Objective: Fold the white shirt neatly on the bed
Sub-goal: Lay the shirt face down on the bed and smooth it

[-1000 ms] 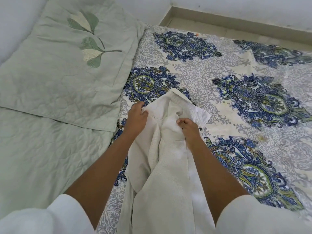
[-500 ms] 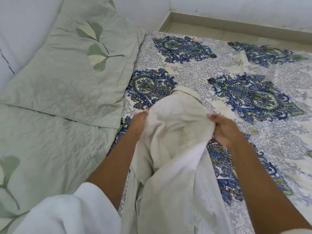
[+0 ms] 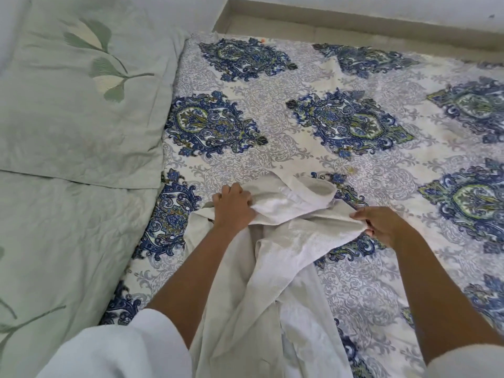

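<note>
Your left hand (image 3: 234, 211) has its fingers curled down over a bunch of the shirt (image 3: 286, 255), gripping the cloth near one shoulder with the knuckles facing up. Your right hand (image 3: 387, 227) pinches the opposite edge of the shirt, thumb and fingers closed on a fold of fabric, palm turned inward. The two hands are well apart, and the upper part of the shirt is drawn into a band between them.

Just beyond that band the collar (image 3: 313, 190) lies rolled open on the sheet (image 3: 354, 77), showing its pale inside. The rest of the shirt trails back toward you between your forearms, crumpled in long folds and running off the bottom edge of the view. The weave looks coarse and off-white; any tag inside the collar is too small to tell.

The shirt rests on the near middle of the bed, on a sheet printed with blue and green medallions over grey scrollwork. To the left a pale green pillow (image 3: 81, 105) with stitched leaves overlaps the sheet's edge, and a matching quilt (image 3: 68, 241) lies below it. Your white sleeves (image 3: 122, 347) fill the lower corners. A beige ledge (image 3: 327, 25) runs along the wall past the bed.
</note>
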Available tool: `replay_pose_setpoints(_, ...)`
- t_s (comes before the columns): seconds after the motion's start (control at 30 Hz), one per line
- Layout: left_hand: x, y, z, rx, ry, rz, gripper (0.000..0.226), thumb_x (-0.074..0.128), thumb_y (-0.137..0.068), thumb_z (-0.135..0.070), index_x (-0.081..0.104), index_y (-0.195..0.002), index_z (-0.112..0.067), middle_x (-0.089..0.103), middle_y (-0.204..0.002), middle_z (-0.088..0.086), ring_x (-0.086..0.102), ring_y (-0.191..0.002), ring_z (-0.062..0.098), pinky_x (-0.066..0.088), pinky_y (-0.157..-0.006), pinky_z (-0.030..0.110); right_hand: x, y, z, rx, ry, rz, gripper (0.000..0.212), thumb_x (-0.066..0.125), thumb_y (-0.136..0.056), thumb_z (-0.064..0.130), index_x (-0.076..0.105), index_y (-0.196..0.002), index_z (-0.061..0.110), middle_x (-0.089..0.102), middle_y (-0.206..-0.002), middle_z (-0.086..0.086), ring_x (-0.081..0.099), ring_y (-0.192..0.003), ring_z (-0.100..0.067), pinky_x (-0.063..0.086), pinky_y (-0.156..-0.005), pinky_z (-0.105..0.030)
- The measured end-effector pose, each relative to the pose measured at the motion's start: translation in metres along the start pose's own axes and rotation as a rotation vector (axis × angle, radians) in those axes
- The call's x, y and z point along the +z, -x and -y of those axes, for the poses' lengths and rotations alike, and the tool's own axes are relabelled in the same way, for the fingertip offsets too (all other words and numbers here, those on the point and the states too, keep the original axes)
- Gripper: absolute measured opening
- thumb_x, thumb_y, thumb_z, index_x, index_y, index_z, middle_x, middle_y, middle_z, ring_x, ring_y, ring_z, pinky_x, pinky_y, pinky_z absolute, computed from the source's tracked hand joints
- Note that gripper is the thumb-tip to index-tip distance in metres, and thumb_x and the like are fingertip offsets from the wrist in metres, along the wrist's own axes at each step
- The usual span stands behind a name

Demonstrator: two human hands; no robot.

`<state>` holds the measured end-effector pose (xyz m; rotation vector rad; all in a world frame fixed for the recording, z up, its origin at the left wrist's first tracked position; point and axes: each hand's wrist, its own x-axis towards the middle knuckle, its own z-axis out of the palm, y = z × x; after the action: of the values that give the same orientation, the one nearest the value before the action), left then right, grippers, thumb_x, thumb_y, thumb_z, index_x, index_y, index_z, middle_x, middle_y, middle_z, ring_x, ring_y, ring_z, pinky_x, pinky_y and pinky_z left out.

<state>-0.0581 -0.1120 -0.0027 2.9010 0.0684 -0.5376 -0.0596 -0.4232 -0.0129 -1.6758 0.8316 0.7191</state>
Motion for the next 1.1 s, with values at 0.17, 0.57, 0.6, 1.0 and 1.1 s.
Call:
replay_pose_setpoints(0.17,-0.028,0.007,-0.003,0.171,0.421,0.156,0.015,0.062,-0.081,-0.009,0.051,-0.091,-0.010,0.048,-0.083,0.002,0.046,-0.086,0.022,0.030,-0.065,0.028,-0.003,0.016,-0.021,-0.074,-0.565,0.033,0.019,0.048,-0.088,0.002,0.051,-0.071,0.009,0.059,-0.057,-0.004,0.060,-0.046,-0.011,0.048,-0.043,-0.017)
replay_pose_setpoints(0.57,-0.186,0.045,0.011,0.119,0.655,0.433,0.022,0.068,-0.081,-0.017,0.064,-0.101,-0.009,0.067,-0.089,0.007,0.059,-0.076,0.020,0.046,-0.064,0.024,-0.055,0.100,0.013,-0.275,-0.045,0.326,0.020,0.065,-0.070,-0.004,0.061,-0.088,0.003,0.065,-0.083,-0.010,0.063,-0.074,-0.026,0.053,-0.059,-0.031)
replay_pose_setpoints(0.6,-0.200,0.050,0.012,0.087,0.722,0.462,0.026,0.067,-0.079,-0.023,0.065,-0.100,-0.006,0.068,-0.086,0.005,0.061,-0.074,0.019,0.049,-0.061,0.023,-0.062,0.112,0.020,-0.290,0.081,0.307,0.018,0.068,-0.070,0.000,0.063,-0.088,0.002,0.065,-0.085,-0.012,0.062,-0.081,-0.029,0.050,-0.065,-0.033)
replay_pose_setpoints(1.0,-0.299,0.163,-0.040,0.197,0.547,0.848,0.052,0.090,-0.047,-0.033,0.072,-0.086,-0.004,0.067,-0.087,0.013,0.063,-0.074,0.023,0.056,-0.062,0.029,-0.163,0.310,0.041,-0.448,0.483,0.051,0.037,0.049,-0.095,0.021,0.048,-0.132,0.020,0.053,-0.133,-0.018,0.057,-0.106,-0.028,0.039,-0.099,-0.040)
replay_pose_setpoints(1.1,-0.315,0.193,-0.063,0.262,0.600,0.796,0.050,0.091,-0.041,-0.030,0.069,-0.079,-0.007,0.068,-0.080,0.006,0.065,-0.074,0.018,0.056,-0.060,0.025,-0.181,0.341,0.030,-0.449,0.452,0.095,0.024,0.065,-0.083,0.028,0.066,-0.105,0.020,0.059,-0.127,-0.014,0.058,-0.108,-0.025,0.039,-0.100,-0.036)
